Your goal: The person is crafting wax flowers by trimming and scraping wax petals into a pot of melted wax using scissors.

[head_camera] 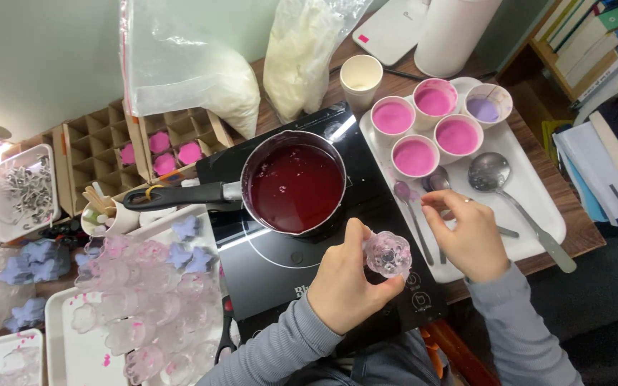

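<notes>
My left hand (345, 286) holds a clear flower-shaped mould (388, 254) over the front of a black induction hob (366, 200). My right hand (470, 236) rests over the white tray (531, 186), its fingertips closed near the handles of the small spoons (413, 207); whether it grips one is hard to tell. A saucepan (295, 186) of dark red liquid stands on the hob, its black handle pointing left. Several white cups of pink liquid (415, 156) and one of lilac (484, 109) sit at the tray's far end.
A large metal spoon (495, 175) lies on the tray. Clear flower moulds (144, 300) and blue flower shapes (33, 261) crowd trays at the left. A cardboard grid box (130, 150) holds pink pieces. Plastic bags of white flakes (302, 50) stand behind; books (609, 78) at right.
</notes>
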